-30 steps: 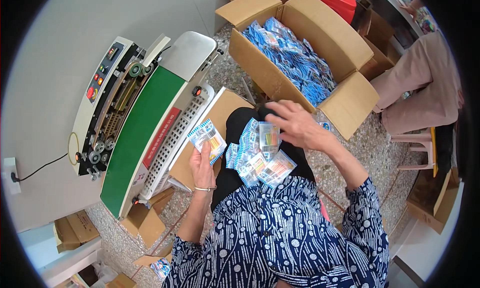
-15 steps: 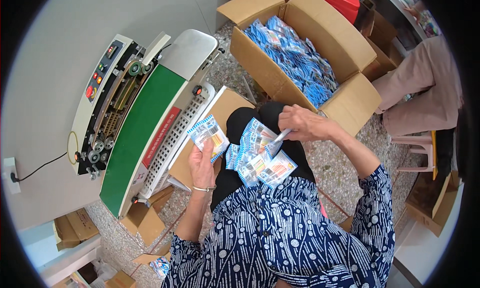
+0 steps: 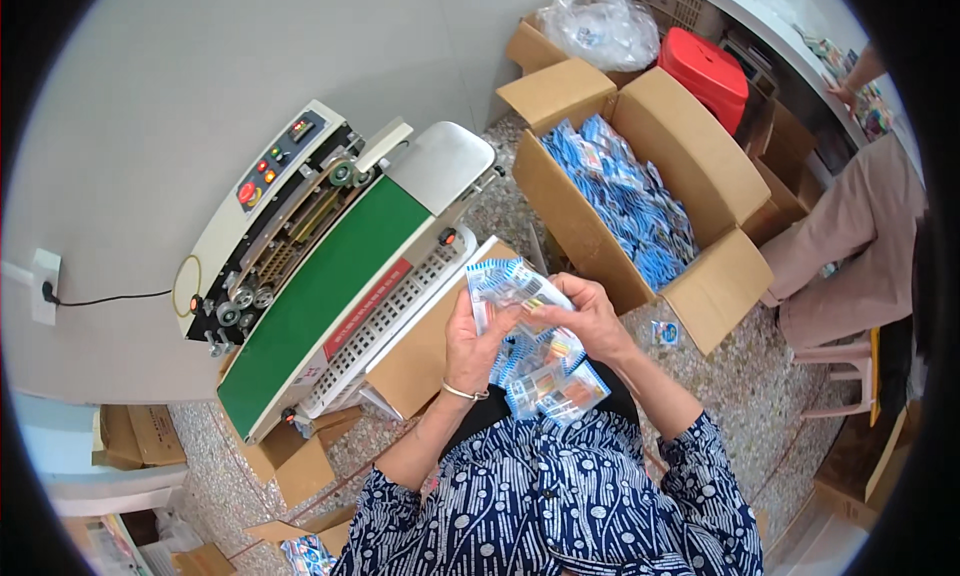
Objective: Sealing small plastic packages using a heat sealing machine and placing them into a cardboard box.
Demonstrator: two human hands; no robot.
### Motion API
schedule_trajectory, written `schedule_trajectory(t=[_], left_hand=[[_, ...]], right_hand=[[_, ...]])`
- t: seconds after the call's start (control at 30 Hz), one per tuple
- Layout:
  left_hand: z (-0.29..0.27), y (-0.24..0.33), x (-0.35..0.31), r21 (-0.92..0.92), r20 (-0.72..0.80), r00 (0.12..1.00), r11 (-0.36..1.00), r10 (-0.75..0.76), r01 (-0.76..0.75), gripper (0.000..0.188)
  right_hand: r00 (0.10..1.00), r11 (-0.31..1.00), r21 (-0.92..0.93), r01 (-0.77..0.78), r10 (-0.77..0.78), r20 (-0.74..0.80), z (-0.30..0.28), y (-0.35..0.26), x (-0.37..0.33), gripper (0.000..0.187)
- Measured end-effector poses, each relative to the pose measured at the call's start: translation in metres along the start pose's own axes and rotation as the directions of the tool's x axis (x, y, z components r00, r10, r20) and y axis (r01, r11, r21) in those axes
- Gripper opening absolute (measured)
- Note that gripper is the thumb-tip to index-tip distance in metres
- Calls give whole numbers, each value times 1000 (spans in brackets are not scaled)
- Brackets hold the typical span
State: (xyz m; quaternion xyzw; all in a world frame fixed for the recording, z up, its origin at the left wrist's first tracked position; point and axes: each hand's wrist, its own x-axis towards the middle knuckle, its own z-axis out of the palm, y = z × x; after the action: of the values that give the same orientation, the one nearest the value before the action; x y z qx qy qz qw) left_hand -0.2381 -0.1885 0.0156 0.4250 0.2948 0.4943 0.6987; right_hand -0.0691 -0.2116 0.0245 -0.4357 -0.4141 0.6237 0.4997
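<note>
Above my lap, my left hand and my right hand are close together, both closed on clear packets with blue striped edges. Coloured contents show through the plastic. The held packets overlap, so I cannot tell how many there are. My thumbs lie across their near side, and a bracelet circles my left wrist. Just below my hands, several similar packets are piled on my dark trousers.
A sealing machine with a green conveyor belt stands at my left. Ahead to the right, an open carton holds many blue packets. One packet lies on the speckled floor. A red stool and another person's legs are further right.
My hands have come together over my lap; the left moved right with its packet and the right came in to meet it. The view has shifted, and the machine and carton appear lower.
</note>
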Motion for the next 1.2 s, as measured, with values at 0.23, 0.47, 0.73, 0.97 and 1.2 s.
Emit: schedule_trajectory(t=[0.23,0.47,0.73,0.97,1.2], left_hand=[[-11,22,2,462,-33,995,884,99,-73,33],[-20,28,9,478,-20,994,875,104,-81,33],[-18,29,12,697,-39,995,717,88,-36,30],[-22,12,22,486,-132,985,873,111,-34,27],[-11,12,20,433,-155,981,900,117,-39,26]], right_hand=[[975,986,-169,-7,44,216,0,-18,27,22],[990,996,65,-54,44,133,14,1,37,18],[998,1000,27,6,-8,69,14,-2,41,9],[998,999,18,42,-42,51,11,13,34,16],[994,993,67,-95,91,59,7,22,31,24]])
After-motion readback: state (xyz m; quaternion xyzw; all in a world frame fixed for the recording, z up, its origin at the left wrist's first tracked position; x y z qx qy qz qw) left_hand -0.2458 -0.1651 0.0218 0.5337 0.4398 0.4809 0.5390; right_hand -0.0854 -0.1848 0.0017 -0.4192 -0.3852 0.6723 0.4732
